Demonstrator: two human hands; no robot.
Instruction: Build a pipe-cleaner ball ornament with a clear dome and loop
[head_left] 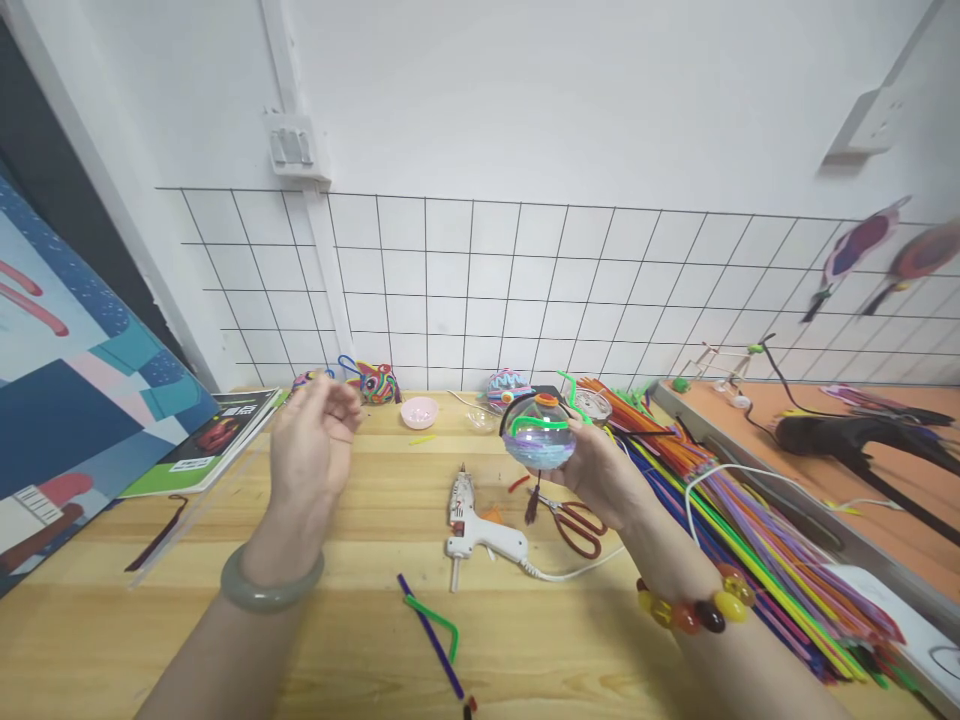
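My right hand (604, 475) grips a clear plastic ball (538, 440) above the table. Blue and purple pipe cleaners line its lower half, a green one runs across the front, and an orange piece sits on top. A dark tassel (532, 508) hangs beneath it. Raised on the left, my left hand (315, 435) has loosely curled fingers and nothing visible in it. Below and between the hands lies a white hot glue gun (480, 530). Orange-handled scissors (577, 525) rest under my right hand.
Bundled pipe cleaners (750, 560) cover the right side. At the back stand a pink bowl (419, 412) and a colourful wrapped ornament (377, 383). Purple (431, 640) and green (442, 615) pipe cleaners lie in front. A book (206, 445) is at left; a wire grid lines the wall.
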